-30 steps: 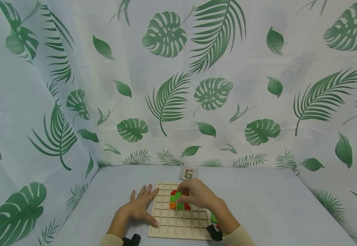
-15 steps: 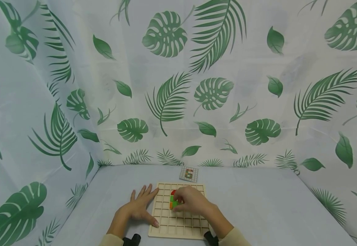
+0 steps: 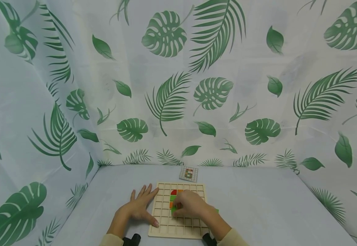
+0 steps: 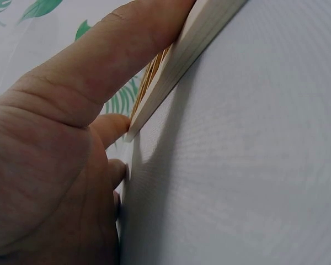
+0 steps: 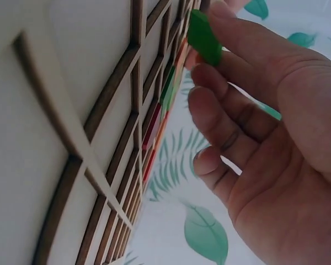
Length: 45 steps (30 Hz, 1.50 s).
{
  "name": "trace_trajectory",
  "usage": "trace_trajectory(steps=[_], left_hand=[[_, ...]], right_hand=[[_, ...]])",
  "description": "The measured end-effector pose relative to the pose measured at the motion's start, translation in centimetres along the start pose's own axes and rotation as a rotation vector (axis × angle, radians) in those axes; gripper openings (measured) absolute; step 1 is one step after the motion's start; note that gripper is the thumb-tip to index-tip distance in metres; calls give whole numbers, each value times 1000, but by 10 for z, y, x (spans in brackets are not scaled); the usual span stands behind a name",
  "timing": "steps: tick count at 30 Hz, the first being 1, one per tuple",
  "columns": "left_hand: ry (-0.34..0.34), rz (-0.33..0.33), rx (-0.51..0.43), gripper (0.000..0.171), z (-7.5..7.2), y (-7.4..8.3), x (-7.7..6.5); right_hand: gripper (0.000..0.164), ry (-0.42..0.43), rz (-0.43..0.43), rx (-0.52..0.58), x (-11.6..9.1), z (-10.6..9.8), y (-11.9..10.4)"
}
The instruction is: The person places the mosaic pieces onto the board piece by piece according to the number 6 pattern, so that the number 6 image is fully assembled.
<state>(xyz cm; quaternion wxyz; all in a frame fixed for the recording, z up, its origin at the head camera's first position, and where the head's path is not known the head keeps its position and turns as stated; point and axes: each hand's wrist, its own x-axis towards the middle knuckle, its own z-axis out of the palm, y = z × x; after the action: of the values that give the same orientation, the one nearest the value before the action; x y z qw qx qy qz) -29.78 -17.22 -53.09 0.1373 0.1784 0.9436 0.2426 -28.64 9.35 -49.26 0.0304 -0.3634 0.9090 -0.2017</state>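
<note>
My right hand (image 3: 191,204) is over the middle of a wooden grid board (image 3: 166,229). Between thumb and index finger it pinches a small green tile (image 5: 204,38), seen tilted in the right wrist view. The other fingers are loosely bent below. Around the fingertips, a red tile (image 3: 173,192), a green one (image 3: 173,197) and an orange one (image 3: 171,205) lie in the grid; the hand covers others. My left hand (image 3: 136,207) rests at the board's left side with fingers spread, its thumb (image 4: 116,58) lying on the board's edge.
Behind the board lies a small card (image 3: 188,174) printed with a coloured grid pattern. Past the right wrist, a bit of a green piece (image 3: 217,210) shows beside the board. A leaf-print curtain (image 3: 197,143) closes off the back of the table.
My right hand has come nearer to me over the board with the green tile, away from the pattern's upper part. An orange tile in the top row now shows. The left hand stays put.
</note>
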Motion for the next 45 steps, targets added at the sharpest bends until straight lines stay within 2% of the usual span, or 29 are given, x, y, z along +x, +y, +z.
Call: trace_trajectory(steps=[9,18,27,32,40,45], left_hand=[[-1,-8,5,135,0,0,0],[3,-13,-1,135,0,1,0],[1,-22,8,135,0,2,0],[2,-20,9,136,0,1,0],[4,-13,8,136,0,1,0],[7,-6,3,136,1,0,0]], right_hand=[[24,-8,-11,-130,2,7,-4],[16,-16,-9,-201,6,16,-9],[22,-43,30,-157,7,18,-9],[19,-49,19,-136,5,16,-8],[14,10,-9,1,-2,-1,-4],[29,50,-12,-5,-6,-12,4]])
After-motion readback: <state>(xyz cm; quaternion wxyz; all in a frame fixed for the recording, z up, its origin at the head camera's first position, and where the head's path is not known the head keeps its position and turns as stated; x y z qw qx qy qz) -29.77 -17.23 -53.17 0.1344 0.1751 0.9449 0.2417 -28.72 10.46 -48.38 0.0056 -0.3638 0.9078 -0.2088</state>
